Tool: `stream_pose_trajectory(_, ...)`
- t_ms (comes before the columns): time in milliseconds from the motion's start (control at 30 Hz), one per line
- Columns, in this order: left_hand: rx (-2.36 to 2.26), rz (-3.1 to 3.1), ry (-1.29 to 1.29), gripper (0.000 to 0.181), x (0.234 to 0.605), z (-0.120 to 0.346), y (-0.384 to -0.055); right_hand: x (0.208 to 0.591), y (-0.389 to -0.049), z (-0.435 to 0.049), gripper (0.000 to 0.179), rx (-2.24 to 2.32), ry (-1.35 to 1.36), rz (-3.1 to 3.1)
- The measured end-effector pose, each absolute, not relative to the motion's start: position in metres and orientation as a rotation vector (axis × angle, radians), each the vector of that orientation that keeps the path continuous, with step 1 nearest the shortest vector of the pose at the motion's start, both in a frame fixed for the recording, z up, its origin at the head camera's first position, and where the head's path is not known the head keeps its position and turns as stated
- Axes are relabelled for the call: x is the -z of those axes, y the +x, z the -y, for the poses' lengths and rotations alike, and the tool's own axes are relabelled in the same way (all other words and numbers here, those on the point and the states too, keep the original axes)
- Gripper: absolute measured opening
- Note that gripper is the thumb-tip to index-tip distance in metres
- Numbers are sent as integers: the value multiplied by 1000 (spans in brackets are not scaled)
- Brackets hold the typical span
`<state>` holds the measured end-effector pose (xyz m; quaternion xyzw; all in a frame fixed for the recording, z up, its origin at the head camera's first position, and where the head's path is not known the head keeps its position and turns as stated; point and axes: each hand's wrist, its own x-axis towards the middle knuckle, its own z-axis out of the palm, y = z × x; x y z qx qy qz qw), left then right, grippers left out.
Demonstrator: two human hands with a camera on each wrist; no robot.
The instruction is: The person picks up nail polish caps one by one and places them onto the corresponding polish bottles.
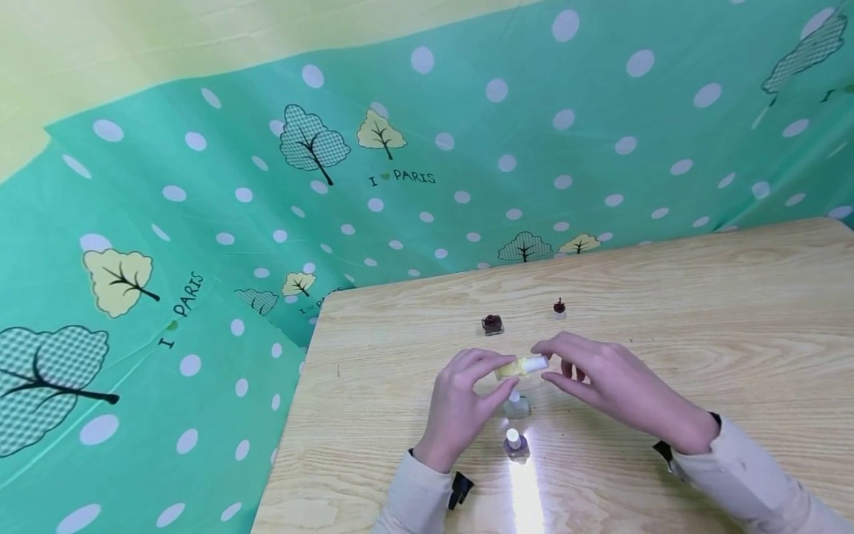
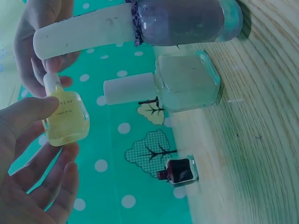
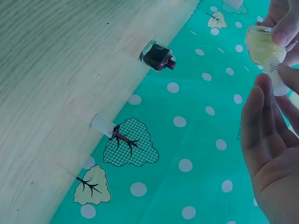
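My left hand [image 1: 460, 400] pinches a bottle of pale yellow nail polish [image 2: 67, 119] by its glass body, thumb on the front. Its white cap [image 3: 276, 84] points toward my right hand [image 1: 610, 378]. The right thumb and fingertips lie on either side of that cap and appear to pinch it. Below the hands, a bottle of clear whitish polish [image 1: 517, 407] and a glittery purple polish bottle [image 1: 517, 447] stand with white caps on. Beyond the hands sits a dark red polish bottle [image 1: 492, 325] without its cap. A white cap with a dark brush [image 3: 103, 126] stands upside down to its right.
The wooden table [image 1: 373, 415] runs back to a green dotted cloth [image 1: 414, 222] hung behind it and along the left side. Light glares off the tabletop near the purple bottle. Black straps [image 1: 460, 489] show at the sleeve cuffs.
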<state>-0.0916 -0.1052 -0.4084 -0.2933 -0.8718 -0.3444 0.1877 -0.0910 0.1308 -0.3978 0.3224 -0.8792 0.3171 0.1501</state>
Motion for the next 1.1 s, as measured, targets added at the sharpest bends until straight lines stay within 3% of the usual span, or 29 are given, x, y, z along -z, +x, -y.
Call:
stream_pose_trajectory(700,911,2417,-862,25,411,103,-93,401,-94,-125,2,-869,876,2528)
stream_pose_trajectory(967,827,2324,-912,25,412,101,-94,401,-94,-122,20,-846,822,2539)
stream_pose_trajectory(1100,842,2334,-909,25,412,102,-93,402,-95,-123,18,-860,808,2555)
